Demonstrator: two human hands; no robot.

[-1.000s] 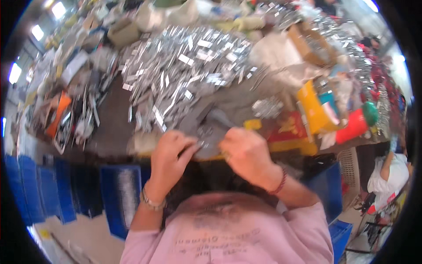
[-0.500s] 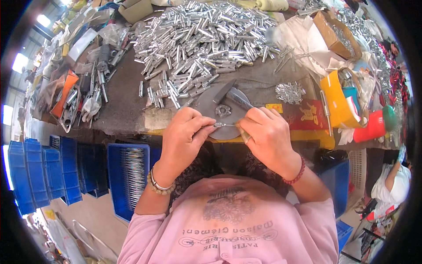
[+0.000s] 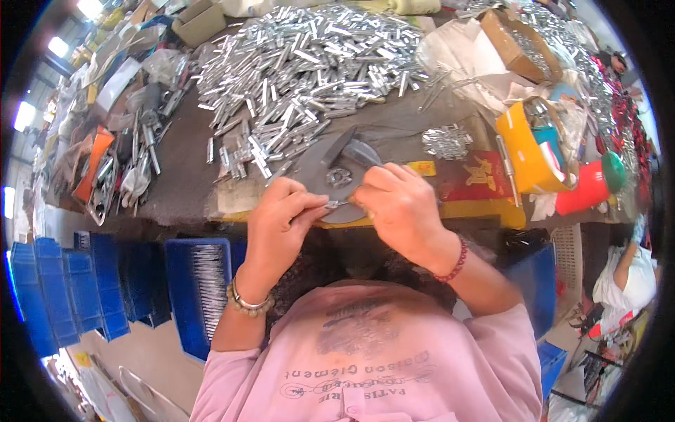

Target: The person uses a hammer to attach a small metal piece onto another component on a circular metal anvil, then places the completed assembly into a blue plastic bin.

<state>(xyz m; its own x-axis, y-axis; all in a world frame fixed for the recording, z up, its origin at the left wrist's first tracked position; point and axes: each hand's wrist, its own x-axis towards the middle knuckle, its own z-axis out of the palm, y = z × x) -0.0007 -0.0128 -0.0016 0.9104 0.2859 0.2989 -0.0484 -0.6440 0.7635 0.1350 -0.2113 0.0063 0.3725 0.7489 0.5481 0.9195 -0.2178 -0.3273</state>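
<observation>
Person seen from above. Pink shirt (image 3: 373, 366) with short sleeves; dark printed lettering and a faded grey motif cross its front, the letters appearing upside down in this view. Left wrist: bracelet (image 3: 247, 302) of pale round beads, wound in two rows. Right wrist: bracelet (image 3: 453, 264) of small dark red beads, a single strand. Both forearms are bare below the sleeves. Left hand (image 3: 281, 214) and right hand (image 3: 394, 207) are ungloved, with no rings visible.
</observation>
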